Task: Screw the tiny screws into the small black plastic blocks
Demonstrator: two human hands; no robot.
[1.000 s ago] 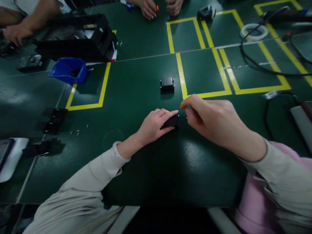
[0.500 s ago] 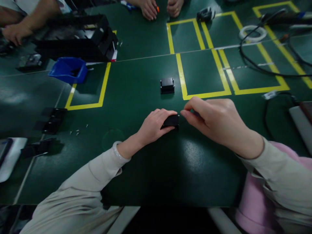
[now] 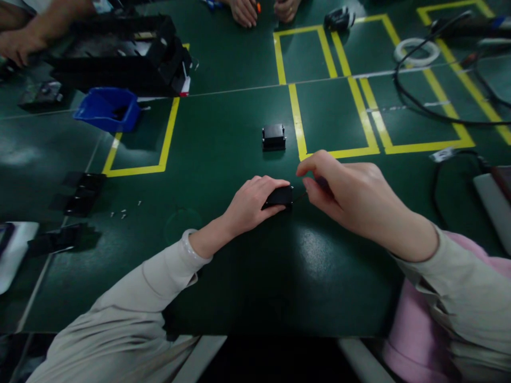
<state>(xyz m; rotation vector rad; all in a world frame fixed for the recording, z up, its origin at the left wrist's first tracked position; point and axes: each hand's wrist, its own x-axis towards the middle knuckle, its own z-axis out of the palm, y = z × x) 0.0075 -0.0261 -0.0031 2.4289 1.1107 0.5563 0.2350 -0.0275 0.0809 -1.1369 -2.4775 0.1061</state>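
Note:
My left hand grips a small black box-shaped part from its left side, fingers over the top edge and thumb along the near edge. Small bright screw heads show at the part's right end. Just right of it is my right hand, its thumb and index tips a little apart and the other fingers curled. A thin dark shaft runs from these fingers toward the part's right end; the rest of it is hidden in the hand. Beyond my left hand, a similar black part stands on the green table.
Several loose screws and more black parts lie at left. A blue bin stands before a black rack. Other people's hands are at the far side. A tape roll and black cable lie at right.
My right thumb and index fingertip have parted slightly, and a thin shaft shows more clearly beside the part. My left hand keeps its hold. The view has shifted slightly.

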